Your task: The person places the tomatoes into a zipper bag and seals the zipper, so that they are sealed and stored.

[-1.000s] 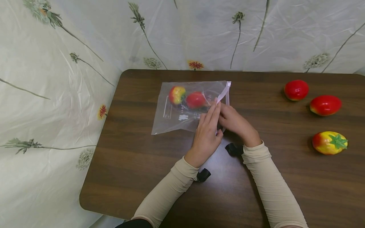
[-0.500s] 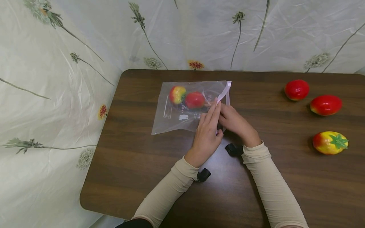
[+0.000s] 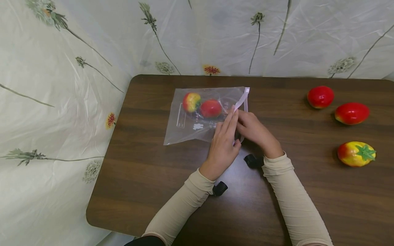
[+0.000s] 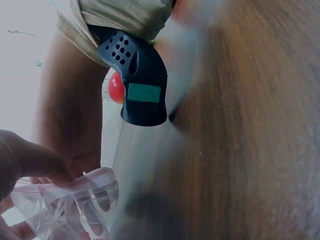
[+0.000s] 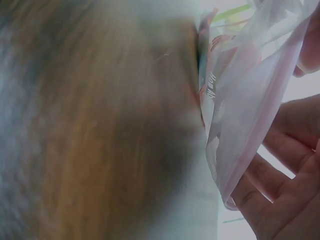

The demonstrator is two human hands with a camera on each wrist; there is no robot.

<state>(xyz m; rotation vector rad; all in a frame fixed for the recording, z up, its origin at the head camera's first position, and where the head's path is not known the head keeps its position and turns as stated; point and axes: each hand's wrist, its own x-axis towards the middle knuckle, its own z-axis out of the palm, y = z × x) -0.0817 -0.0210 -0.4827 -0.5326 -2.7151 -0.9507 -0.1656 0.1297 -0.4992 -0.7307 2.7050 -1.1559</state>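
A clear zip bag with a pink slider strip lies on the table, its mouth toward the right. Inside are two toy fruits, a red-and-yellow one and a red one. My left hand grips the bag's mouth by its near side; the left wrist view shows the pink rim lifted there. My right hand reaches into the mouth from the right, its fingers showing faintly through the plastic just short of the red fruit. In the right wrist view the right hand's fingers lie extended along the rim.
To the right on the brown wooden table are two red toy fruits, the farther one and the nearer one. A yellow-and-red fruit with a green leafy top lies nearer the front. A flowered plastic sheet hangs behind.
Almost nothing moves. The right hand and wrist have drawn back slightly to the right; the left hand, bag and fruits keep their places.
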